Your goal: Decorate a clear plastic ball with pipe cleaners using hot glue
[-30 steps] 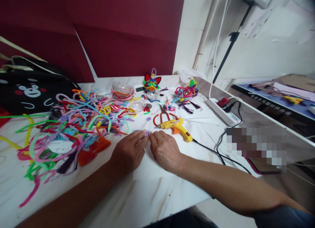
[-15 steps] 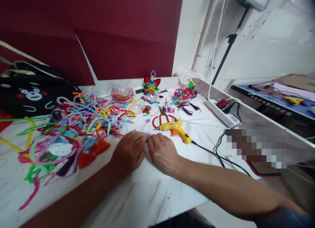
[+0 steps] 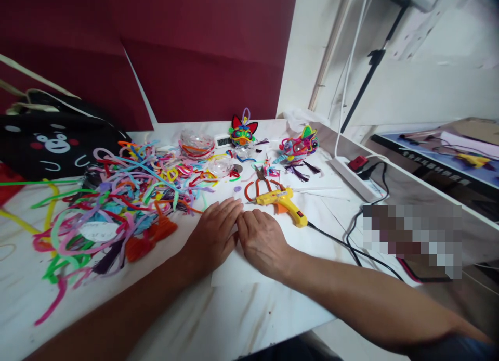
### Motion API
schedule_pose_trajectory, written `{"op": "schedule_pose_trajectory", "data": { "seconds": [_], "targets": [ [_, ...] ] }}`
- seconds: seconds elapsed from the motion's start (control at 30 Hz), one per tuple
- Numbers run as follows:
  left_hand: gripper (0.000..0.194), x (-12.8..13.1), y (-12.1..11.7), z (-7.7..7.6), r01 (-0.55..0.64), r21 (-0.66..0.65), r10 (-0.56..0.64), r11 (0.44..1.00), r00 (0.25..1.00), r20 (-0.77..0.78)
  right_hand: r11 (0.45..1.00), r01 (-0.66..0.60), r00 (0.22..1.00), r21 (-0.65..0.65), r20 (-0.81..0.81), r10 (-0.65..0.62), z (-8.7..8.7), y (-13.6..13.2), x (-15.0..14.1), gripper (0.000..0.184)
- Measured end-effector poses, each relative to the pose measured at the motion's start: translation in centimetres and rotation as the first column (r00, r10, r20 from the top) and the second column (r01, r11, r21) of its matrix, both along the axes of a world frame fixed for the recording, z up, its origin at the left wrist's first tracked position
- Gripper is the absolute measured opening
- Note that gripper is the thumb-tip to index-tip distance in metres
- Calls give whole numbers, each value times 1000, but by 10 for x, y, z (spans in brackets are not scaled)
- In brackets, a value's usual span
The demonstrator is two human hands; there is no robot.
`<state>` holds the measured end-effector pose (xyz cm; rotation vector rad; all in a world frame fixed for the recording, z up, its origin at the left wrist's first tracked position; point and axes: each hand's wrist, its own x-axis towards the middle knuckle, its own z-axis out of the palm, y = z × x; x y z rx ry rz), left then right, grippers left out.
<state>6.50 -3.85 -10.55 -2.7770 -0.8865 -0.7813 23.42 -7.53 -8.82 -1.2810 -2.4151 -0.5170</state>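
Note:
Above a white paper sheet [image 3: 234,273], my two hands meet at the fingertips. My left hand [image 3: 214,233] has its fingers pressed together, lying over the meeting point. Beside it, my right hand [image 3: 263,240] is closed with its fingers bent inward. A small purple piece, like a bit of pipe cleaner, showed between the fingertips earlier; the fingers now hide it. Just beyond them lies another small purple piece [image 3: 237,189]. A yellow hot glue gun [image 3: 281,198] rests right of my fingertips, near orange-handled scissors [image 3: 262,184].
A tangled heap of colourful pipe cleaners [image 3: 128,194] covers the left side, with a black bag [image 3: 54,142] behind. Clear plastic shells [image 3: 197,142] and two lion-like pipe cleaner figures, one upright [image 3: 243,134], one lying [image 3: 299,146], stand at the back. A power strip [image 3: 356,179] lies right.
The left fingers have straightened and slid forward over the purple piece, which was visible between the fingertips before. The right hand stays nearly still. The view shifts slightly.

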Motion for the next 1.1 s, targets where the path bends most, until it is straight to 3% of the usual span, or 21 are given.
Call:
{"op": "schedule_pose_trajectory", "data": {
  "seconds": [0.3,0.67,1.1],
  "targets": [
    [60,0,-4,-1,19,-44,-18,999,999,27,999,-18,999,45,-29,19,-10,0,-2,17],
    [63,-1,-4,-3,-22,-28,20,999,998,-68,995,-29,1000,99,-5,29,-11,-3,-3,19],
    [57,1,-3,-1,-45,11,46,999,995,-84,999,-20,1000,-35,-15,20,2,-7,5,26]
  ]
}}
